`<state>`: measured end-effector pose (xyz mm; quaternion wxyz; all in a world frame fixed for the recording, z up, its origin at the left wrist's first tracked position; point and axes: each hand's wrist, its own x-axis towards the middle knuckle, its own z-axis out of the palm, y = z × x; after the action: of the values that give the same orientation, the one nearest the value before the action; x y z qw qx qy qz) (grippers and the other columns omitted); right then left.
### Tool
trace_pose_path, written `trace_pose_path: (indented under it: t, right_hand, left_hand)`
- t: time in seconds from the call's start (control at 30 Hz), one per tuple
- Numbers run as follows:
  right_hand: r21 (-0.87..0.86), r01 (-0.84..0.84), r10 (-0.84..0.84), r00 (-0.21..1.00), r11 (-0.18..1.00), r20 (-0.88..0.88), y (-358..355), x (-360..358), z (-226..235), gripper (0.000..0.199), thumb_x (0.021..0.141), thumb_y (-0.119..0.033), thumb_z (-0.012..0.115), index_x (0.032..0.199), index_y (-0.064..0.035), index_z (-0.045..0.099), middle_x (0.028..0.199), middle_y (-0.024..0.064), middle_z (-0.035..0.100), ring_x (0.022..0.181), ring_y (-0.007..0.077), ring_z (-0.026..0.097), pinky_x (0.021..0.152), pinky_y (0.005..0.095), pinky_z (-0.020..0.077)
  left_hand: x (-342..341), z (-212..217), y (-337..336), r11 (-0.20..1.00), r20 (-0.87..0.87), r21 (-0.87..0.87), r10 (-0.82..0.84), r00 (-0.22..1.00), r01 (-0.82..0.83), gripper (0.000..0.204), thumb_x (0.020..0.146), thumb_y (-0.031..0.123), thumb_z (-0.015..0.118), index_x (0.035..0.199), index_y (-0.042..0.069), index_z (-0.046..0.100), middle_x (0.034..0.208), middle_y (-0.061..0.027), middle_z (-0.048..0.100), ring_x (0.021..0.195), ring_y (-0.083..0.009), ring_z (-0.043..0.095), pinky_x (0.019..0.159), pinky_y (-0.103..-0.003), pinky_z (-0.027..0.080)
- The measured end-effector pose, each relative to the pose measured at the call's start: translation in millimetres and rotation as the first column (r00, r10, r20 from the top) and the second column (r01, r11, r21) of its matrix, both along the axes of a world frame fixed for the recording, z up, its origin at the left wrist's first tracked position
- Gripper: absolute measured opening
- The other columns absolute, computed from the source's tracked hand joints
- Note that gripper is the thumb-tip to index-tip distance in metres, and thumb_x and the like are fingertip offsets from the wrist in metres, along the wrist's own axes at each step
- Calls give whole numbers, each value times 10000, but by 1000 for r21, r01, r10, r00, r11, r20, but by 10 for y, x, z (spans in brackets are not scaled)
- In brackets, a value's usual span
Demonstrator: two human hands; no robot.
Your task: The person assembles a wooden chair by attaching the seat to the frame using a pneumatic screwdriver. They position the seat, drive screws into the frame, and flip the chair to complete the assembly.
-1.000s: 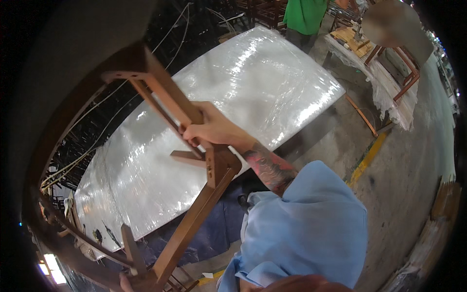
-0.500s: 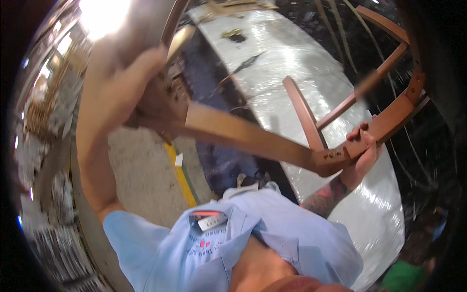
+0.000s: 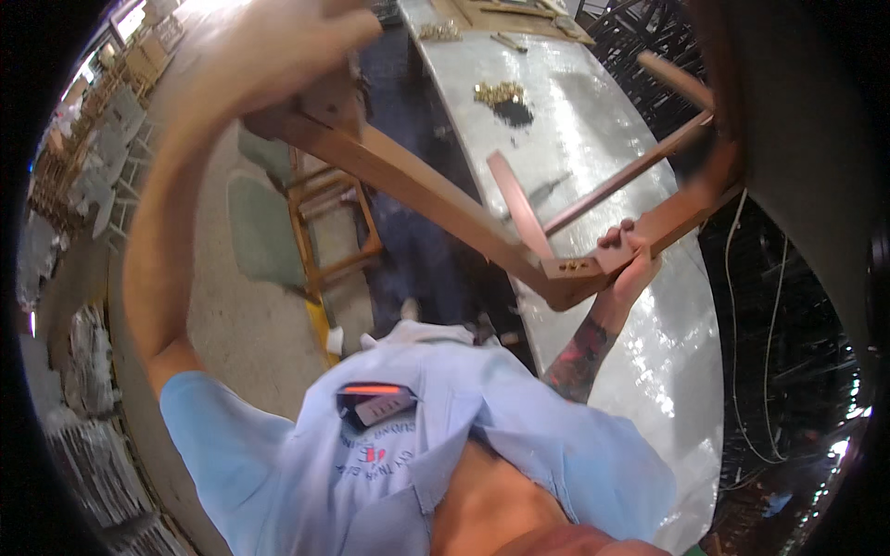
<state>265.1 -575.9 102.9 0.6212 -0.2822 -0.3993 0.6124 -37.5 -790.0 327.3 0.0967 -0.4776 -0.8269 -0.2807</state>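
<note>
To the left of the wooden chair frame, the floor is pale and grey, and another wooden chair with a green seat stands on it. Stacks of more chairs sit far off at the left rim, blurred and small.

The left hand is raised high at the left end of the frame. Its fingers are curled around the top of the wood there, gripping it. The hand is blurred, so each finger is hard to pick out.

The frame is brown and held up in the air, above the person's light blue shirt. One long bar slants down from the left hand to a corner joint. A curved piece and thinner bars go up from that joint toward the right.

The right hand holds the frame at that corner joint. Its fingers are wrapped over the wood, closed on it.

Behind the frame lies a long shiny surface covered in clear plastic. A small pile of gold screws and a dark pile just beside it rest on it, past the frame. To the right of the surface are thin white cables in the dark.
</note>
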Motion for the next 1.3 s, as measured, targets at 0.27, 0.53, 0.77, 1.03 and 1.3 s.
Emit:
trace_pose_path:
  t: [0.27, 0.53, 0.77, 1.03, 1.3]
  right_hand:
    - [-141, 231, -201, 959, 963, 201, 956, -979, -271, 256, 790, -90, 630, 945, 94, 541, 820, 144, 618, 613, 210, 616, 498, 323, 517]
    - [-327, 257, -136, 927, 909, 350, 2807, -2098, -277, 189, 784, -144, 668, 788, 31, 596, 621, 96, 579, 519, 191, 591, 463, 310, 478]
    - [-455, 375, -143, 873, 807, 466, 3737, -2936, -241, 246, 763, -167, 714, 858, 24, 591, 670, 66, 580, 521, 172, 570, 472, 293, 464]
    - [-512, 580, -206, 765, 634, 611, 3547, -3297, -59, 413, 833, -247, 687, 1138, 18, 598, 892, 70, 613, 708, 128, 566, 551, 247, 475]
    - [-514, 625, -35, 654, 588, 756, 3593, -3238, 30, 416, 873, -313, 653, 1133, 10, 621, 849, 74, 622, 706, 141, 590, 647, 279, 509]
  left_hand:
    - [-1808, -430, 2440, 912, 317, -203, -283, 905, 356, 391, 792, 247, 630, 1063, -34, 633, 818, -134, 660, 834, -205, 655, 743, -365, 519]
    - [-3639, -1436, 5787, 731, 215, -425, -491, 844, 534, 573, 865, 405, 555, 1314, 52, 594, 1076, -210, 690, 949, -281, 664, 862, -359, 521]
    - [-4495, -2317, 7277, 560, 550, -412, -476, 687, 718, 417, 727, 328, 692, 888, -57, 690, 851, -109, 680, 798, -192, 624, 708, -308, 483]
    - [-4815, -3013, 7438, 894, 980, 185, -135, -147, 409, 440, 946, 417, 580, 887, -2, 697, 741, -36, 641, 668, -151, 594, 605, -284, 458]
    - [-4588, -6117, 7720, 52, 534, 163, -844, -44, 985, 352, 865, 243, 715, 1166, 68, 664, 1011, -168, 626, 889, -299, 631, 783, -390, 517]
